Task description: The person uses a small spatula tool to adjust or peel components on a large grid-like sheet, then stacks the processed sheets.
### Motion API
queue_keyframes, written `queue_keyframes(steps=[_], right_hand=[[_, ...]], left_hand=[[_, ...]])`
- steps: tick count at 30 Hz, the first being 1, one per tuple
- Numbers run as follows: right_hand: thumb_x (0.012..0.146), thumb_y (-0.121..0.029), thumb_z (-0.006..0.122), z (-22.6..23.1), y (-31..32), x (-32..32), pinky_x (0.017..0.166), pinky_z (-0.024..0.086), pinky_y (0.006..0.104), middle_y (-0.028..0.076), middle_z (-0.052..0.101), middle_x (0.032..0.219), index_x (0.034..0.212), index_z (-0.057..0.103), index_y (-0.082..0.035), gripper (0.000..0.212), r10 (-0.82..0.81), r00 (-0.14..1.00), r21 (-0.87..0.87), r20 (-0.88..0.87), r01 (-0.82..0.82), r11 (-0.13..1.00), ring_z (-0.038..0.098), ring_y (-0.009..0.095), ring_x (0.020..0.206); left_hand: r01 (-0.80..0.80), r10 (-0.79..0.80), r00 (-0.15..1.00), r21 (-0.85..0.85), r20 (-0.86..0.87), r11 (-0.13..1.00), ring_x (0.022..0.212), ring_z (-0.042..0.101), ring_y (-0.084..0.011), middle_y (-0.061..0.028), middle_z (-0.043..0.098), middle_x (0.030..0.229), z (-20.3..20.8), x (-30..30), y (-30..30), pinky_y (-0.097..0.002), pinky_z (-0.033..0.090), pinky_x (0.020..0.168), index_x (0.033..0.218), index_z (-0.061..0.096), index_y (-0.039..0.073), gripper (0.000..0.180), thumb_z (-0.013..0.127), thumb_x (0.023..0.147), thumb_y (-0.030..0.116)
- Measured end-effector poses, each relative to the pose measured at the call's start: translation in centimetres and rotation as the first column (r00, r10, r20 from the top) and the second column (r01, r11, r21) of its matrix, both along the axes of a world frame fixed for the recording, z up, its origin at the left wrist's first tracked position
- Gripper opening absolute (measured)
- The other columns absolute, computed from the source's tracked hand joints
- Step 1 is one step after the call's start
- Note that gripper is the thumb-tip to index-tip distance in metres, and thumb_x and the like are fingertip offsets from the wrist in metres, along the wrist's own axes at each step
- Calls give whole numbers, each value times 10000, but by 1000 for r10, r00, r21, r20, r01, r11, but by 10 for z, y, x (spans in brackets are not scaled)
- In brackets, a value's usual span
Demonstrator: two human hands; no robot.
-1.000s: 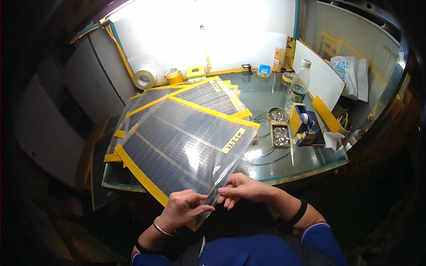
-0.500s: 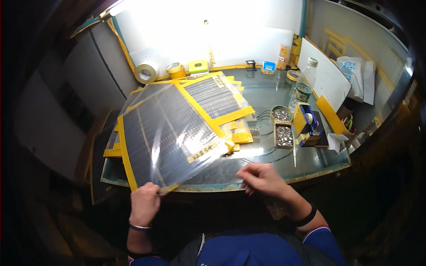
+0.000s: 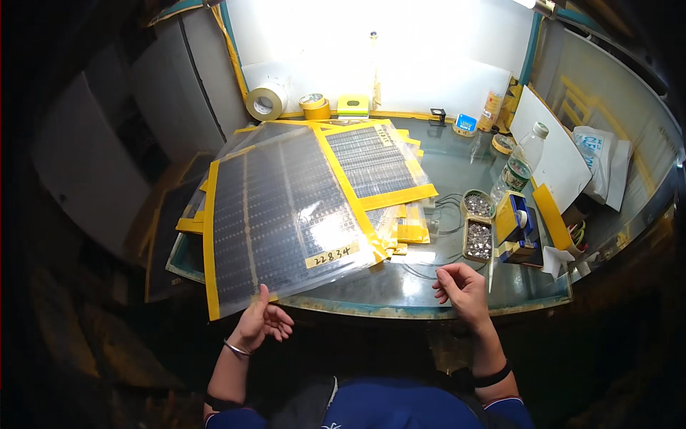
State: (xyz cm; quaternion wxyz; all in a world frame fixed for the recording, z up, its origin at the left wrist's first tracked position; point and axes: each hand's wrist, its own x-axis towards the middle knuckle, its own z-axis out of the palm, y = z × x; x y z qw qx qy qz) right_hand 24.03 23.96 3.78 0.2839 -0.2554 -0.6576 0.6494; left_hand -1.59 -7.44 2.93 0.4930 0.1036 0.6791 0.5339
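A large dark film sheet [image 3: 279,207] in clear plastic, edged with yellow tape, lies tilted on top of a stack at the left of the glass table [image 3: 343,304]. Its near edge overhangs the table front. At that edge is my left hand [image 3: 263,322], thumb up and fingers apart, holding nothing; whether the thumb touches the sheet I cannot tell. Another taped film sheet [image 3: 375,161] with fine rows shows beneath, to the right. My right hand [image 3: 464,292] hovers over the table's front edge, fingertips pinched together. Anything between them is too small to make out.
Right of the stack sit a round dish [image 3: 477,204] and a rectangular dish [image 3: 478,239] of small shiny pieces. Beside them stand a blue and yellow tape dispenser [image 3: 516,225] and a plastic bottle [image 3: 520,161]. Tape rolls [image 3: 267,101] line the back.
My left hand has let go of the film sheet's near corner, and its fingers have spread. The sheet lies flatter. My right hand stays pinched near the table's front edge.
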Motion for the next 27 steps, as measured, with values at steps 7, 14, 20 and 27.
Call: queue_keyframes(steps=[7, 14, 20, 27], right_hand=[[913, -96, 612, -1, 0, 2, 525, 509, 223, 92, 653, 753, 956, 611, 25, 130, -36, 999, 5, -12, 36, 999, 624, 116, 621], [912, -86, 607, 1, -3, -1, 512, 494, 233, 96, 635, 722, 929, 598, 25, 113, -78, 997, 32, 6, 77, 996, 600, 125, 572], [920, -130, 603, -6, 1, 1, 478, 490, 231, 85, 615, 697, 923, 584, 8, 139, -112, 994, 70, 16, 110, 991, 582, 128, 532], [916, -165, 616, -8, 5, -3, 445, 460, 215, 66, 604, 679, 909, 586, -13, 154, -122, 992, 141, 38, 116, 983, 559, 105, 506]], left_hand=[[-476, 522, 787, 217, -328, 853, 566, 644, -183, -128, 655, 698, 23, -27, -46, -240, 510, 480, 879, 629, -14, 587, 390, 963, 515], [-676, 721, 671, 538, 170, 503, 1005, 617, -216, -94, 627, 1064, 33, -31, -83, -362, 499, 867, 1151, 526, 25, 322, 579, 934, 256], [-559, 614, 784, 321, -94, 764, 929, 632, -159, -60, 618, 1020, 27, 4, -83, -301, 534, 778, 1118, 519, 21, 230, 592, 911, 88], [-627, 880, 307, 619, -363, 474, 881, 565, -71, -18, 631, 982, 7, -67, -138, -237, 458, 789, 1145, 564, -2, 215, 501, 964, 95]])
